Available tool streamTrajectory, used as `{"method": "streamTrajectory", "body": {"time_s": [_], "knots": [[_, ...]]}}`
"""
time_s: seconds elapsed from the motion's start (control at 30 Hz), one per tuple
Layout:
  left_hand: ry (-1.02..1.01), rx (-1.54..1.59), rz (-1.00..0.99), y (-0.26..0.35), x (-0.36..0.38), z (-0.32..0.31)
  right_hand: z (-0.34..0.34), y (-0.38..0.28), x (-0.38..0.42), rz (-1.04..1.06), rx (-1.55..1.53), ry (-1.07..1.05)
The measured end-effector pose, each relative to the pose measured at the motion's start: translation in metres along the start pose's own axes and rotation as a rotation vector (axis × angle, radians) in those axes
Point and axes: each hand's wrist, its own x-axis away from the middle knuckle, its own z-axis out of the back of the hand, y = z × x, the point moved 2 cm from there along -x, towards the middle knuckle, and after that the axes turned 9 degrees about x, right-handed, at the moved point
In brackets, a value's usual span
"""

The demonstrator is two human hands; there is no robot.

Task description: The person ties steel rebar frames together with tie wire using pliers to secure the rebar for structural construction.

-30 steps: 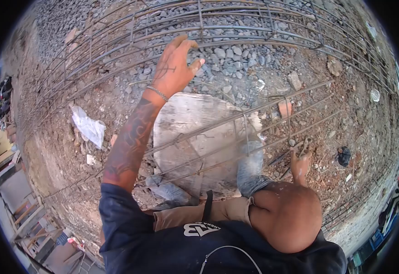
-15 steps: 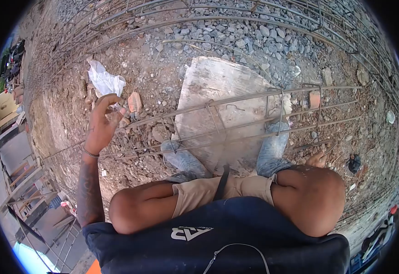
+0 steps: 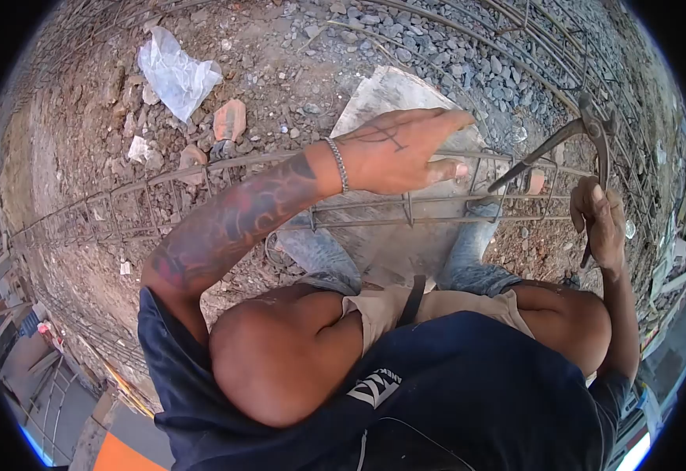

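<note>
The rebar cage [image 3: 241, 162] is stretching crosswise over rubbly ground, just in front of the squatting person's knees; the left hand [image 3: 394, 153] is reaching over the middle of the cage, its fingers extending straight and lying together while the thumb is standing apart; seen from above, it is hard to tell whether that hand is touching the bars; the right hand [image 3: 600, 224] is curling its fingers around one handle of the steel pincers [image 3: 592, 125] near the cage's right end; the pincers are pointing their head beyond the cage, their handles spreading wide, the free one slanting back toward the cage's bars; a weathered plywood board [image 3: 386, 90] is lying under the cage's middle and showing past its far side; crushed gravel [image 3: 468, 59] is spreading farther beyond the cage; a translucent plastic bag [image 3: 176, 74] is lying beyond the cage's left part, and a broken brick piece [image 3: 230, 119] is sitting between bag and cage.
</note>
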Motion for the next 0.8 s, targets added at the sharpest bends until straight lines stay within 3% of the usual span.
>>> {"method": "streamTrajectory", "body": {"time_s": [0.07, 0.23, 0.3, 0.37, 0.43, 0.47, 0.5, 0.57, 0.6, 0.63, 0.73, 0.8], "knots": [[0.035, 0.032, -0.072, -0.002, 0.005, 0.0, -0.04, -0.029, -0.038, 0.212, 0.171, -0.1], [0.118, 0.309, -0.026, -0.034, 0.013, 0.009, -0.121, -0.063, -0.105, 0.191, 0.332, 0.005], [0.165, 0.739, 0.04, -0.031, 0.009, 0.009, -0.138, -0.06, -0.113, 0.148, 0.209, 0.049], [0.131, 0.676, -0.011, -0.039, 0.001, 0.003, -0.137, -0.05, -0.107, 0.017, 0.206, 0.05], [-0.067, 0.516, -0.085, -0.037, 0.0, -0.001, -0.135, -0.037, -0.088, -0.11, 0.184, 0.055], [-0.261, 0.519, 0.004, -0.037, -0.002, -0.005, -0.131, -0.03, -0.072, -0.2, 0.189, 0.038], [-0.303, 0.534, -0.02, -0.039, 0.0, -0.01, -0.128, -0.024, -0.055, -0.289, 0.193, 0.023], [-0.087, 0.002, -0.147, -0.049, 0.006, -0.026, -0.122, -0.02, -0.016, -0.375, 0.169, 0.117], [-0.15, -0.098, -0.002, -0.058, 0.01, -0.035, -0.118, -0.015, 0.011, -0.526, 0.14, 0.173], [-0.158, -0.084, -0.031, -0.064, 0.017, -0.043, -0.115, -0.01, 0.035, -0.667, 0.11, 0.224], [-0.211, -0.345, 0.026, -0.083, 0.048, -0.067, -0.119, 0.007, 0.086, -0.821, 0.013, 0.151], [-0.164, -0.445, 0.033, -0.086, 0.058, -0.071, -0.14, 0.042, 0.101, -0.8, -0.088, 0.088]]}}
